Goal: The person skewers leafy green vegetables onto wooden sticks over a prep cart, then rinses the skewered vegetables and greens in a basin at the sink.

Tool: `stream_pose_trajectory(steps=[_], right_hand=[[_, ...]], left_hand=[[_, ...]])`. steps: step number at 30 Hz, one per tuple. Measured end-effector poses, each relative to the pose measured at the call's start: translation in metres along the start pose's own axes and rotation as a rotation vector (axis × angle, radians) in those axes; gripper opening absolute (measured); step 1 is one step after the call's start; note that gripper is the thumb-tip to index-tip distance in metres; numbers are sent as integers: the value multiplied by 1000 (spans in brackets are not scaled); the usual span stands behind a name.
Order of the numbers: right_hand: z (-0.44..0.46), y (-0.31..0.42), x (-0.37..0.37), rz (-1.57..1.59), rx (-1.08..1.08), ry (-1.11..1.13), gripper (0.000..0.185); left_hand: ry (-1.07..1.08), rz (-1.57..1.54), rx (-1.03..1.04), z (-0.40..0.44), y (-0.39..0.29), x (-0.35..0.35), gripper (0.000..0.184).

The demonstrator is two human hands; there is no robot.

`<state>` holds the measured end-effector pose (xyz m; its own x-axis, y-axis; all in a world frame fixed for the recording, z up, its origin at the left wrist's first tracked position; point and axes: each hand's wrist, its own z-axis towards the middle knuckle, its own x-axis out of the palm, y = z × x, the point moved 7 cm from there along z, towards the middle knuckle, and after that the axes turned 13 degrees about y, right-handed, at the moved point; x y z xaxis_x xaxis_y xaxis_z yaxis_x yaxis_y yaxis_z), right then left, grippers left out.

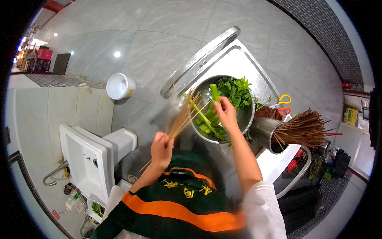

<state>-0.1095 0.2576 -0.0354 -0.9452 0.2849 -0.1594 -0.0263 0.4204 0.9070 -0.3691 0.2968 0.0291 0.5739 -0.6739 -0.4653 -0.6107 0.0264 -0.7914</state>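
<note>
My left hand (pixel 161 149) is closed around a bundle of thin wooden skewers (pixel 184 117), which fan out toward the bowl. Over the metal bowl (pixel 253 115), my right hand (pixel 226 113) pinches a thick green vegetable stalk (pixel 215 92), held upright. Leafy greens (pixel 236 89) fill the far right side of the bowl. Cut green stalks (pixel 205 126) lie lower in it, partly hidden by the skewers and my right hand. Right of the bowl, a metal canister (pixel 262 133) lies tilted, packed with brown skewers (pixel 304 129).
The bowl rests on a metal-framed seat or tray (pixel 254 63). Scissors (pixel 284 104) with yellow and red handles lie beside the canister. A white bucket (pixel 119 87) stands on the floor, and a white washbasin (pixel 85 159) is at left. Yellow scraps (pixel 188 192) cling to the dark apron.
</note>
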Motion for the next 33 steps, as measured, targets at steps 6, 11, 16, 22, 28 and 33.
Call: stream_pose_trajectory(steps=[6,11,16,22,28,33], right_hand=[[0,-8,-6,254,-4,37,31],[-1,-18,-4,277,9,43,27],[-16,9,-5,184,-104,-44,20],[-32,42,-11,-227,-210,-213,19],[-41,58,-5,-482,-384,-275,15],[-44,49,4,-470,-404,-278,16]], left_hand=[[19,-21,-11,-2,-6,2,9],[6,-12,22,-4,-9,4,9],[-5,31,51,-6,-17,3,9],[-8,48,70,-8,-22,2,11],[5,61,27,-12,-20,2,12],[-16,66,28,-14,-26,2,13]])
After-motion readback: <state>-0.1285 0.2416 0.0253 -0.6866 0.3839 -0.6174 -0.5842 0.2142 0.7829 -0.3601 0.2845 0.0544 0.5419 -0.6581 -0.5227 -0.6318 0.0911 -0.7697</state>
